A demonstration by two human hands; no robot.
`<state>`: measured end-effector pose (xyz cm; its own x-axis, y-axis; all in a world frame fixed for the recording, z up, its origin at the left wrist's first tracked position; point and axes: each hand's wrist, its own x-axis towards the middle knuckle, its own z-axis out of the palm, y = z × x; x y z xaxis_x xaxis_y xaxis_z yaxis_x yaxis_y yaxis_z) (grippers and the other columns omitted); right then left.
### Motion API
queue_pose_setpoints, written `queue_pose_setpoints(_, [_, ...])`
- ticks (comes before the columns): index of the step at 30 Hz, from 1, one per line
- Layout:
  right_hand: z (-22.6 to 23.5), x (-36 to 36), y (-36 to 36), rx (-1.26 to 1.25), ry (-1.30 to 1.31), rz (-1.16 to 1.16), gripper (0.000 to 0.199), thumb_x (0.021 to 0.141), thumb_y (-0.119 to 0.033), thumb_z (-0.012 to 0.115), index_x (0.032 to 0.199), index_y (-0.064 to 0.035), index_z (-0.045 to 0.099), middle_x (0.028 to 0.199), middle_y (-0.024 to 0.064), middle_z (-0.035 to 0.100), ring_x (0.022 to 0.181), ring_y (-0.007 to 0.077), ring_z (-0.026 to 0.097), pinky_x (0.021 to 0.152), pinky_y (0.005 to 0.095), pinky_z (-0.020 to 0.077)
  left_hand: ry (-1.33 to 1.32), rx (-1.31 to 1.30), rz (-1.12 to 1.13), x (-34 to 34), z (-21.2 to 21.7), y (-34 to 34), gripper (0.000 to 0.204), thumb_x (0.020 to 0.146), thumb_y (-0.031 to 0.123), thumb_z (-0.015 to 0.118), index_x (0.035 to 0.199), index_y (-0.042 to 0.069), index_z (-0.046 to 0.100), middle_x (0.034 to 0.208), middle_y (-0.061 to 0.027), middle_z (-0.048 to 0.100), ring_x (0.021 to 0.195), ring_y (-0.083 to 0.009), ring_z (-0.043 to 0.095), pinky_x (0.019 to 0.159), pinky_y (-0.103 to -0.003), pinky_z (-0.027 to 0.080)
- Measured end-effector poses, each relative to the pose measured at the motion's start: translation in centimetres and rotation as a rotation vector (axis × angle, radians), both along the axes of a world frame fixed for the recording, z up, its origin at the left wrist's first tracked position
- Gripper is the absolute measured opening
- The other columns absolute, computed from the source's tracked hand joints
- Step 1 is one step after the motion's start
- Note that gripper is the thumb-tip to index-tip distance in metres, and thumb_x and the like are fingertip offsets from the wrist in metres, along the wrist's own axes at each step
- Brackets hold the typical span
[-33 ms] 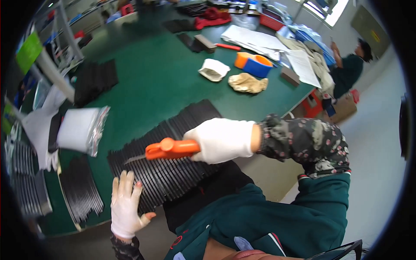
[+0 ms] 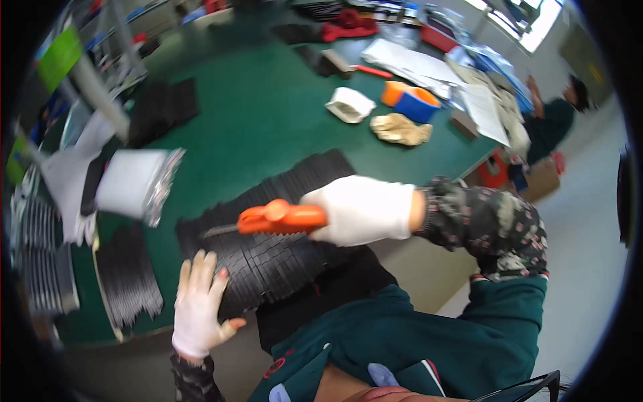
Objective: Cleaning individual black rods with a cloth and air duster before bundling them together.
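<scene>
Right hand (image 2: 362,209) in a white glove, grip closed around the orange handle of a knife-like tool (image 2: 281,218) – short metal blade pointing left, tip over the row of black strips (image 2: 268,248) laid overlapping along the front of the green desk (image 2: 268,114). Left hand (image 2: 199,305), also white-gloved, lies flat with fingers spread on the near-left end of that row, holding nothing, just pressing down. Step in hand looks like cutting or scraping along the strips while the other hand pins them (blade contact hard to tell, frame is blurry). Next move probably calls for a steady draw of the blade along the row – keeping it clear of the left fingers, which sit near the tip. Further back: a white bundle (image 2: 134,182) at left, a crumpled glove (image 2: 400,128), an orange-and-blue tape roll (image 2: 412,100). Another person (image 2: 552,120) at far right.
</scene>
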<state>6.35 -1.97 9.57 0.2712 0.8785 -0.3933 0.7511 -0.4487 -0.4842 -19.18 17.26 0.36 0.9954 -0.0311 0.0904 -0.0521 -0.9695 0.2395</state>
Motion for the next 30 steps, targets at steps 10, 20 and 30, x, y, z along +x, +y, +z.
queue_pose_setpoints(10, [0.9,-1.1,2.3,0.025,-0.102,0.048,0.025,0.079,-0.020,0.071,0.096,-0.0041,0.061,0.077,0.0195,0.064,0.075,0.0401,0.062,0.068,0.0424,0.0501,-0.139,-0.091,-0.028,-0.2,-1.4,0.4,0.086,0.070,0.052,0.070,0.138,0.009,0.038,0.144,-0.0200,0.035,0.133,-0.0421,0.036,0.110,-0.054,0.029])
queue_pose_setpoints(20, [1.5,-1.6,3.3,0.037,-0.157,0.013,0.024,0.080,-0.021,0.070,0.094,-0.0026,0.062,0.075,0.0197,0.064,0.075,0.0398,0.062,0.069,0.0425,0.0501,-0.107,-0.090,-0.040,-0.8,-1.0,0.8,0.085,0.078,0.060,0.059,0.142,0.009,0.035,0.146,-0.0211,0.035,0.137,-0.0402,0.033,0.111,-0.053,0.027])
queue_pose_setpoints(30, [1.3,-1.3,2.8,0.012,-0.155,-0.021,0.024,0.078,-0.019,0.070,0.093,-0.0023,0.061,0.073,0.0203,0.063,0.073,0.0401,0.062,0.067,0.0425,0.0499,-0.086,-0.094,-0.044,-0.7,-0.7,0.8,0.088,0.076,0.058,0.064,0.143,0.010,0.033,0.147,-0.0205,0.034,0.137,-0.0404,0.033,0.111,-0.054,0.027])
